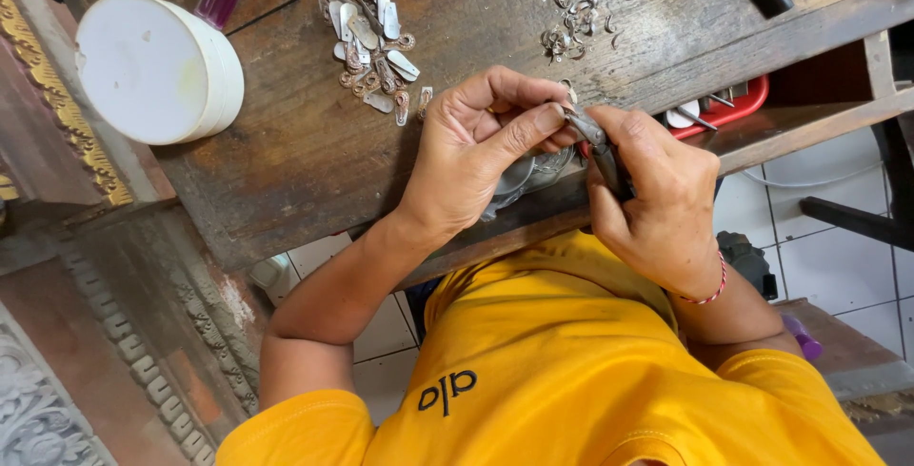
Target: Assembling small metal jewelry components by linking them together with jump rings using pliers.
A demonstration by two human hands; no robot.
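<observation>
From the head camera, the left hand (476, 147) is curling its fingers shut, its thumb pressing against the tip of a pair of small grey metal pliers (595, 142); whatever tiny piece it is pinching is hidden. The right hand (657, 195) is gripping the pliers' handles closed, the tool's nose lying between both hands above the worn dark wooden bench (314, 152). A heap of flat silver metal pieces (367, 33) is lying beyond, near a round white container (157, 66).
</observation>
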